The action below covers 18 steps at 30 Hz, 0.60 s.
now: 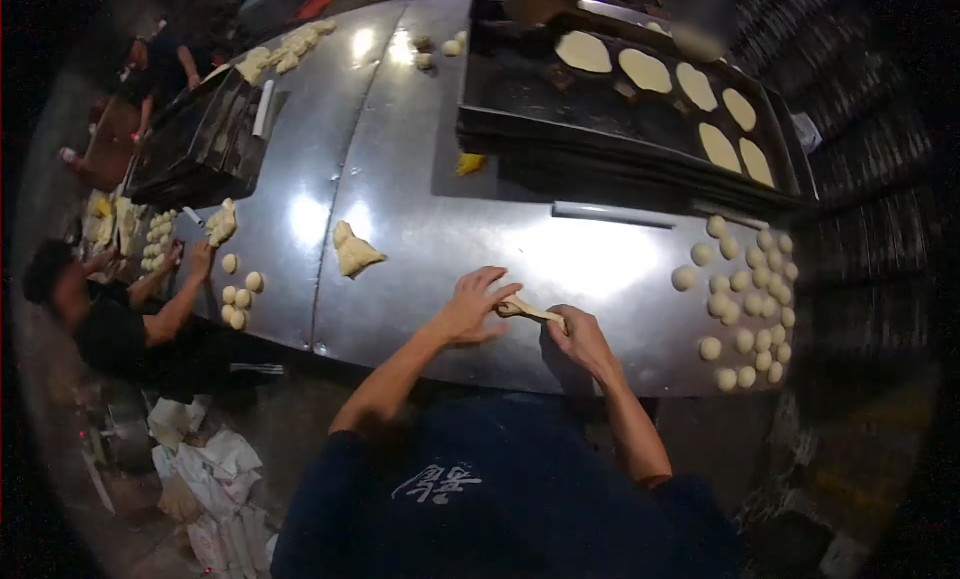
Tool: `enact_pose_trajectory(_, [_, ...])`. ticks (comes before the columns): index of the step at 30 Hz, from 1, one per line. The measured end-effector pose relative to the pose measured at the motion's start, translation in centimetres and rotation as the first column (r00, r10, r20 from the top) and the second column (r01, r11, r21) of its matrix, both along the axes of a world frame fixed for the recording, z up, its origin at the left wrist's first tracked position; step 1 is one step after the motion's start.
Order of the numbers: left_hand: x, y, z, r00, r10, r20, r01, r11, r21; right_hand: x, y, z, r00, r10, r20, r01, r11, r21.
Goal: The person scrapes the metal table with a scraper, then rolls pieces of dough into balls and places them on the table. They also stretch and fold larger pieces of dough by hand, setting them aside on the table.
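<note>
Where the two hands meet near the front edge of the steel table (420, 229), a small strip of dough (530, 310) is stretched between them, lying low over the metal. The left hand (470, 307) has its fingers spread and relaxed, palm down, with only the fingertips touching one end of the strip; the right hand (582, 339) is closed around the other end, pinching it. To the right of the hands, well apart, a cluster of dough balls (745, 299) sits on the table. Beyond the hands a light rod (612, 215) lies crosswise, just in front of a stack of dark trays (520, 99), and the top tray carries a row of flattened dough rounds (680, 79) along its far and right sides. To the left of the hands rests a torn lump of dough (355, 251), and a small yellow piece (470, 164) lies against the tray stack. At the table's left edge another person (110, 319) in a dark shirt leans in, one hand near a few more dough balls (238, 294). A second pile of dark trays (200, 139) stands at the far left corner, with pale dough pieces (285, 51) lined up behind it. Crumpled paper (200, 469) lies on the floor below.
</note>
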<state>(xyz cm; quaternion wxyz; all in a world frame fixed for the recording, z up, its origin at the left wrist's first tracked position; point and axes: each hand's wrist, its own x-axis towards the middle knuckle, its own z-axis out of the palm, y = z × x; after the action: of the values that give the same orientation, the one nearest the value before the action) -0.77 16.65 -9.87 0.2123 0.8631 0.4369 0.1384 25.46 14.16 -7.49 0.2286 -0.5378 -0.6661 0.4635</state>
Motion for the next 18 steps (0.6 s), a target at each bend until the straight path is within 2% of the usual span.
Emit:
enact_pose_trajectory(2, [5.3,-0.6,-0.8,0.96,-0.17,0.222,0.14,0.98,0.144,1.3,-0.4,0.0,0.995,0.063,0.078,-0.072,0.991,0.115])
enact_pose_trajectory(3, [7.1,-0.6,-1.1,0.924,-0.227,0.307,0.201,0.973,0.113,1.7,-0.4,0.0,0.996,0.072,0.045,-0.076,0.994,0.078])
enact_pose_trajectory(4, [7.4,-0.5,-1.3,0.921,-0.241,0.306,0.215,0.97,0.117,2.8,-0.6,0.3,0.997,0.058,0.045,-0.062,0.995,0.082])
enact_pose_trajectory(6, [6.0,-0.4,-1.6,0.965,-0.126,0.229,0.172,0.966,-0.191,5.4,-1.3,1.9,0.996,-0.001,0.084,0.0,1.0,0.006])
enact_pose_trajectory(7, [3.9,-0.7,-2.1,0.962,-0.108,0.251,0.123,0.992,-0.043,7.2,-2.0,1.9,0.996,-0.001,0.085,0.0,1.0,0.008])
enact_pose_trajectory(8, [0.8,-1.3,-2.5,0.957,-0.091,0.274,0.065,0.993,0.103,9.3,-3.1,1.7,0.988,-0.076,0.136,0.052,0.983,0.173])
enact_pose_trajectory(9, [-2.2,-2.6,-1.3,0.977,0.024,0.213,-0.038,0.997,0.061,10.3,-4.1,1.7,0.973,-0.157,0.17,0.092,0.937,0.336])
enact_pose_trajectory(10, [-5.2,-4.0,0.3,0.98,0.138,0.145,-0.143,0.989,0.027,10.3,-4.8,2.2,0.974,-0.155,0.166,0.092,0.938,0.335])
enact_pose_trajectory(12, [-10.1,-6.2,1.6,0.985,0.164,0.046,-0.158,0.98,-0.122,9.5,-6.1,3.6,0.969,-0.229,0.09,0.156,0.854,0.497])
enact_pose_trajectory(13, [-11.5,-6.0,1.4,0.985,0.169,0.043,-0.163,0.98,-0.114,8.4,-6.6,2.8,0.977,-0.192,0.088,0.098,0.781,0.616])
enact_pose_trajectory(14, [-12.8,-5.4,0.7,0.996,0.059,-0.065,-0.055,0.997,0.052,7.1,-5.7,2.0,0.979,-0.187,0.081,0.096,0.774,0.626])
enact_pose_trajectory(15, [-13.5,-5.1,0.6,0.982,-0.029,-0.188,0.067,0.978,0.198,5.7,-4.8,1.2,0.992,0.036,0.117,-0.105,0.743,0.661])
enact_pose_trajectory(16, [-13.7,-4.6,0.0,0.982,-0.017,-0.19,0.055,0.978,0.201,4.2,-4.0,0.4,0.952,0.257,0.164,-0.297,0.668,0.682])
enact_pose_trajectory(17, [-12.7,-2.9,0.0,0.97,0.187,-0.155,-0.137,0.948,0.287,2.2,-2.7,-0.5,0.951,0.263,0.16,-0.299,0.663,0.687])
enact_pose_trajectory(18, [-11.4,-1.0,-0.1,0.921,0.377,-0.1,-0.318,0.874,0.368,0.0,-0.7,-1.3,0.936,0.205,0.285,-0.346,0.672,0.655])
